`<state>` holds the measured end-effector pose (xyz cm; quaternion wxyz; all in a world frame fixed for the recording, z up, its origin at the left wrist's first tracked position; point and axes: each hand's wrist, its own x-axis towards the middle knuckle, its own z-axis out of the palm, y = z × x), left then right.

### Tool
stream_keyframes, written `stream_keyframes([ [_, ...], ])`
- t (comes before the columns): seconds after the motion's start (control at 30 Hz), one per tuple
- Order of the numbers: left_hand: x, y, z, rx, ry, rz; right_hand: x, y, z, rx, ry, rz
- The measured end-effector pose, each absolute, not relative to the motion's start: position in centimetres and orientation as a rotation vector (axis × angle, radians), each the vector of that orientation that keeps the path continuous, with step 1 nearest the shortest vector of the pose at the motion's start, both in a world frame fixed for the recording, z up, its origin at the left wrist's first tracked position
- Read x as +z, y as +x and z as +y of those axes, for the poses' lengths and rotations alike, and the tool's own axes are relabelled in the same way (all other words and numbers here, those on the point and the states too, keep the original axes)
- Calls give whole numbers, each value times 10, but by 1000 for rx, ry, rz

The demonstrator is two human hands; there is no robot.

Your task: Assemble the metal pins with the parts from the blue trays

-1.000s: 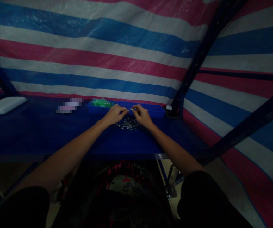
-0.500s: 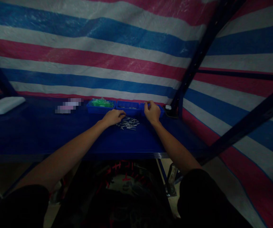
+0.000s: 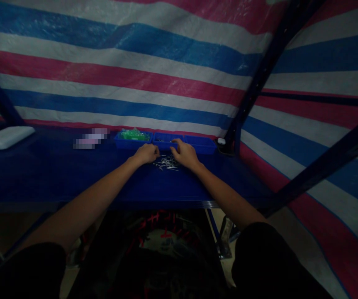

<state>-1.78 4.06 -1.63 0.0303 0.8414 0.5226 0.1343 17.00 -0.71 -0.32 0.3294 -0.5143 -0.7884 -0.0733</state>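
Observation:
A small heap of thin metal pins (image 3: 166, 162) lies on the dark blue table (image 3: 57, 174). My left hand (image 3: 146, 153) rests at the heap's left edge with fingers curled onto the pins. My right hand (image 3: 184, 154) sits at the heap's right edge, fingers bent down over the pins. Whether either hand holds a pin is too dark and small to tell. Just behind the hands stands a row of blue trays (image 3: 201, 144); the left tray holds green pieces (image 3: 132, 133).
A white flat box (image 3: 4, 138) lies at the table's far left. A small white object (image 3: 221, 141) sits by the dark metal frame post (image 3: 247, 99) at the right. A striped tarp hangs behind. The table's front edge runs above my lap.
My right hand came back from the right blue tray down to the pin heap. A second ago both hands held a pin between them. My left hand stayed by the heap.

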Motion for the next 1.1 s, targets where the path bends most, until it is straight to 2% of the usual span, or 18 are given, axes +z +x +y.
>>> stream_keyframes([
  [0.2,-28,-17,47,566,2690,1582,-4,172,-9,-174,-1331,-2163],
  [0.33,-20,-13,42,551,2692,1493,-3,174,-8,-126,-1300,-2163],
  [0.6,-4,-6,28,754,2651,1245,-8,174,-4,-130,-1131,-2187],
  [0.9,7,-5,18,1037,2479,1159,-6,174,-3,-146,-1234,-2100],
  [1.1,5,-4,20,1054,2538,1174,-7,174,-2,-151,-1216,-2074],
])
